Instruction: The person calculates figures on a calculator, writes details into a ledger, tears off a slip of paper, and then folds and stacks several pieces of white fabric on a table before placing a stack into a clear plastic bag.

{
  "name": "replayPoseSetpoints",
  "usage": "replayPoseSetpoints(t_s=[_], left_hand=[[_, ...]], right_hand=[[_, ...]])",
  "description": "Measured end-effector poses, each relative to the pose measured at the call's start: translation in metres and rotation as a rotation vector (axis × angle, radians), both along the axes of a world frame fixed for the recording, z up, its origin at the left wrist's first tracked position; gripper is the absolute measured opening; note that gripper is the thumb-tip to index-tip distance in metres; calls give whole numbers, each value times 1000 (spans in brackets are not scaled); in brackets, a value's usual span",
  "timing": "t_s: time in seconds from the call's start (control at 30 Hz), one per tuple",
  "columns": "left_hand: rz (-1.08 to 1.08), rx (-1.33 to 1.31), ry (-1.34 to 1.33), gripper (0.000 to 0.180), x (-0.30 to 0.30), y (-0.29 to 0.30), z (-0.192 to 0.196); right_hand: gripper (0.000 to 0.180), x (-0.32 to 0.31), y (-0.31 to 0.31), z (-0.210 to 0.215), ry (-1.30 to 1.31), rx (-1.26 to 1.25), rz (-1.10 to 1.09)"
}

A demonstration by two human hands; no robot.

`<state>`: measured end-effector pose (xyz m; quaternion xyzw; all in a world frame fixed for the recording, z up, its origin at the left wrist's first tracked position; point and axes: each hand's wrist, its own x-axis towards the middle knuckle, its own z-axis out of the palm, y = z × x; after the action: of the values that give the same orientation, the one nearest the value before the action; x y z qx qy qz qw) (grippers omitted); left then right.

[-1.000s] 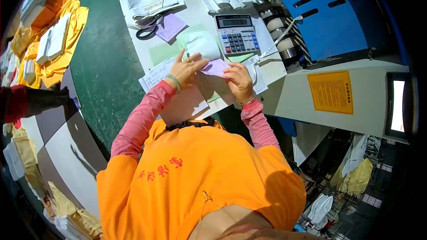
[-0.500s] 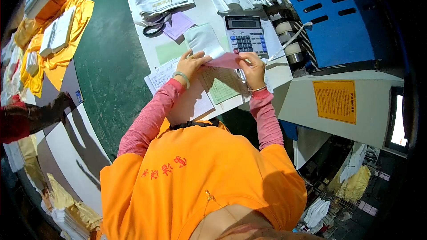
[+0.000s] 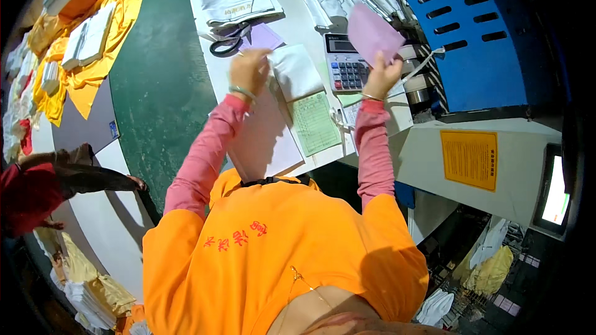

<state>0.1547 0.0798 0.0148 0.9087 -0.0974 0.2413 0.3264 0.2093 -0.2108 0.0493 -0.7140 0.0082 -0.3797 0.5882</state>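
Both hands have moved apart since a moment ago. Now the right hand (image 3: pixel 382 77) pinches a pink paper (image 3: pixel 372 32) up over the calculator (image 3: pixel 346 65). Her left hand (image 3: pixel 248 71) pinches a white paper (image 3: pixel 297 71) lying on the tabletop (image 3: pixel 298 15) near the scissors (image 3: pixel 228 42).

White table (image 3: pixel 214 80), scissors (image 3: pixel 228 42), calculator (image 3: pixel 345 65), papers (image 3: pixel 315 124)
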Motion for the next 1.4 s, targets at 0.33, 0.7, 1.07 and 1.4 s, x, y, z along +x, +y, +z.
replayPoseSetpoints(t_s=[0.33, 0.7, 1.07, 1.4], left_hand=[[299, 428, 385, 16, 48, 86, -38], [157, 67, 223, 21, 61, 127, 23], [88, 186, 299, 17, 51, 113, -2], [5, 88, 92, 24, -4, 76, 24]], right_hand=[[37, 13, 148, 1, -128, -851, 337], [42, 10, 154, -30, -161, -1071, 562], [40, 18, 178, -35, -37, -1341, 627], [15, -73, 22, 37, 376, -452, 408]])
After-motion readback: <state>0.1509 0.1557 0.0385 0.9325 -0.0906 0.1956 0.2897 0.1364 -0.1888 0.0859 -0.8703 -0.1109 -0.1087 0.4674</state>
